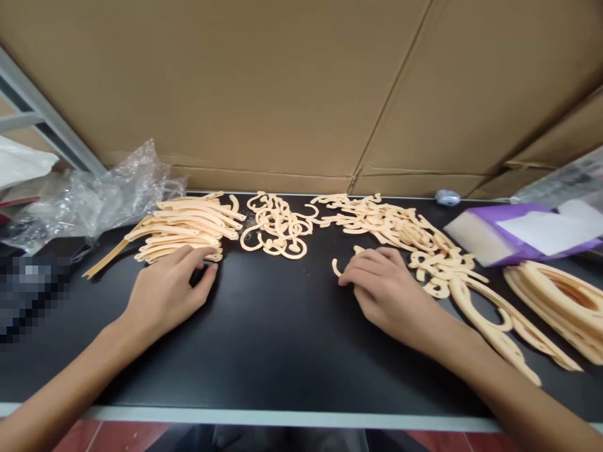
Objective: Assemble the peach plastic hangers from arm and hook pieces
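Observation:
My left hand (172, 282) rests at the front edge of a pile of long, pale, gently curved strips (193, 220) with small holes in their ends. Its fingers reach over the nearest strips while the thumb stands apart, and nothing is visibly gripped. My right hand (384, 289) is closed, knuckles up, around a pale curved hook piece (335, 268) whose tip pokes out left of the fingers; most of it is hidden. Between the hands, further back, lies a heap of S-shaped hook pieces (294, 250). A larger heap of mixed curved pieces (396, 223) spreads behind my right hand.
Long curved pieces (490, 326) and a stack of ring-like frames (541, 295) lie on the right, near a purple packet (513, 232). Clear plastic wrap (108, 194) is at left. Brown cardboard (264, 88) walls the back of the black table (264, 351).

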{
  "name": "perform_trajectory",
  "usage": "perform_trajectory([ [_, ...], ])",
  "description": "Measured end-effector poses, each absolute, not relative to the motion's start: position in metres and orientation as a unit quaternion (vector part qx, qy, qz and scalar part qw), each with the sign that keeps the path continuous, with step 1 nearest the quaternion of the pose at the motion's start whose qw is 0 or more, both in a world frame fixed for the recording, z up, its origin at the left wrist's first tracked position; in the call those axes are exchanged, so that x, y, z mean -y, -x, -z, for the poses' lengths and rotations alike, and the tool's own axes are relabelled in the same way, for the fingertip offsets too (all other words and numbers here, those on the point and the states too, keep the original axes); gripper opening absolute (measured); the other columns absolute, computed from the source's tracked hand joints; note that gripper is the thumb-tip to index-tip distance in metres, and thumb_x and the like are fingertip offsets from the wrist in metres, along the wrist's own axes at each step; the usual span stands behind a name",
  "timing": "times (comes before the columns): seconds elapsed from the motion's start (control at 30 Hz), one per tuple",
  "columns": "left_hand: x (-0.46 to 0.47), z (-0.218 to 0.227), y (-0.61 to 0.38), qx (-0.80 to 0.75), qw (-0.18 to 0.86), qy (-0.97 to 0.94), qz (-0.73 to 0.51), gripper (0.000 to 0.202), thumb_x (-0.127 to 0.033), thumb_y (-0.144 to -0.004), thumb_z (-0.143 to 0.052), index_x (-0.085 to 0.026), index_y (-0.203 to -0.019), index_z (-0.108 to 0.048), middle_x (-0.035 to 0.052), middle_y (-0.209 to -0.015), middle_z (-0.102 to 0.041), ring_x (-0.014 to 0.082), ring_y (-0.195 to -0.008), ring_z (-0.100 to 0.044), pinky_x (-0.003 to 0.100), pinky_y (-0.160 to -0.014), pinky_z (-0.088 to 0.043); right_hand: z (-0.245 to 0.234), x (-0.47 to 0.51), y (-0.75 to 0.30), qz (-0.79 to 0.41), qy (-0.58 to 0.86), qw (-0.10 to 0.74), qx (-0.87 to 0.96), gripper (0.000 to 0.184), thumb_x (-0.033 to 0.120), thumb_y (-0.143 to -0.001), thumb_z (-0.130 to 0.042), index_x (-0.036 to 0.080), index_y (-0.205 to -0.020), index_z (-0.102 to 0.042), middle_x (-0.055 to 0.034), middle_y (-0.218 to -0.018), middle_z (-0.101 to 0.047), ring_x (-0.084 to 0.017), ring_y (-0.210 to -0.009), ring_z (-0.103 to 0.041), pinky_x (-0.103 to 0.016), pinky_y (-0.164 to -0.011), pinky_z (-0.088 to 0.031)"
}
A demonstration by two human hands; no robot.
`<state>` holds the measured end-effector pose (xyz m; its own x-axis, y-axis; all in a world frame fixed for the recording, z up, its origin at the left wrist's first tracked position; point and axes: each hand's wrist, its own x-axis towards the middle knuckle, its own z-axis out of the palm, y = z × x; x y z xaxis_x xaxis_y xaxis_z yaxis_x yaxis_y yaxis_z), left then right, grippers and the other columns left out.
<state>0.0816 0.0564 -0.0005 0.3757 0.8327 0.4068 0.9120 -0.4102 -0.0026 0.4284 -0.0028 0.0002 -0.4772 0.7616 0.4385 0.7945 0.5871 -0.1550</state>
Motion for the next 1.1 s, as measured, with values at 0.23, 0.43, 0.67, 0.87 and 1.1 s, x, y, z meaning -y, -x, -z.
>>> perform_trajectory([
  [0.23, -0.035, 0.007, -0.081, 0.469, 0.164, 0.853, 0.159, 0.032, -0.032, -0.101, -0.044, -0.023, -0.12, -0.068, 0.0049, -0.104, -0.074, 0.0247, -0.085, -0.072, 0.033, -0.062, -0.051, 0.001, 0.002, -0.426, 0.051, 0.48, 0.249, 0.84, 0.023, 0.0, -0.086, -0.051, 0.016, -0.087, -0.067, -0.0046, -0.091, -0.073, -0.021, -0.089, -0.06, -0.038, -0.086, -0.037],
  [0.43, -0.017, 0.008, -0.086, 0.426, 0.163, 0.867, 0.203, 0.026, -0.031, -0.097, -0.052, -0.022, -0.113, -0.07, 0.0038, -0.104, -0.074, 0.0227, -0.088, -0.072, 0.034, -0.071, -0.054, 0.005, 0.001, -0.425, 0.075, 0.495, 0.242, 0.831, 0.01, 0.012, -0.09, -0.06, 0.017, -0.089, -0.069, -0.0048, -0.089, -0.072, -0.023, -0.092, -0.061, -0.038, -0.085, -0.039],
  [0.67, -0.04, 0.008, -0.08, 0.498, 0.117, 0.835, 0.201, 0.027, -0.041, -0.095, -0.055, -0.023, -0.107, -0.072, 0.0052, -0.106, -0.074, 0.0259, -0.095, -0.071, 0.035, -0.075, -0.056, 0.009, 0.001, -0.428, 0.084, 0.479, 0.238, 0.841, 0.009, 0.015, -0.091, -0.061, 0.018, -0.089, -0.069, -0.004, -0.089, -0.073, -0.023, -0.091, -0.063, -0.039, -0.085, -0.039],
  [0.87, -0.039, 0.008, -0.081, 0.504, 0.176, 0.823, 0.193, 0.025, -0.026, -0.096, -0.051, -0.021, -0.106, -0.073, 0.0047, -0.105, -0.076, 0.0248, -0.094, -0.071, 0.034, -0.071, -0.055, 0.014, 0.0, -0.432, 0.101, 0.465, 0.235, 0.847, 0.009, 0.017, -0.092, -0.06, 0.019, -0.091, -0.069, -0.0044, -0.089, -0.073, -0.025, -0.094, -0.063, -0.04, -0.084, -0.041],
  [1.1, -0.012, 0.003, -0.091, 0.476, 0.162, 0.842, 0.197, 0.021, -0.024, -0.095, -0.054, -0.021, -0.105, -0.072, 0.0027, -0.101, -0.075, 0.0225, -0.088, -0.07, 0.034, -0.069, -0.054, 0.015, -0.001, -0.433, 0.101, 0.465, 0.239, 0.847, 0.01, 0.015, -0.093, -0.059, 0.019, -0.092, -0.068, -0.005, -0.088, -0.073, -0.025, -0.093, -0.063, -0.04, -0.083, -0.043],
])
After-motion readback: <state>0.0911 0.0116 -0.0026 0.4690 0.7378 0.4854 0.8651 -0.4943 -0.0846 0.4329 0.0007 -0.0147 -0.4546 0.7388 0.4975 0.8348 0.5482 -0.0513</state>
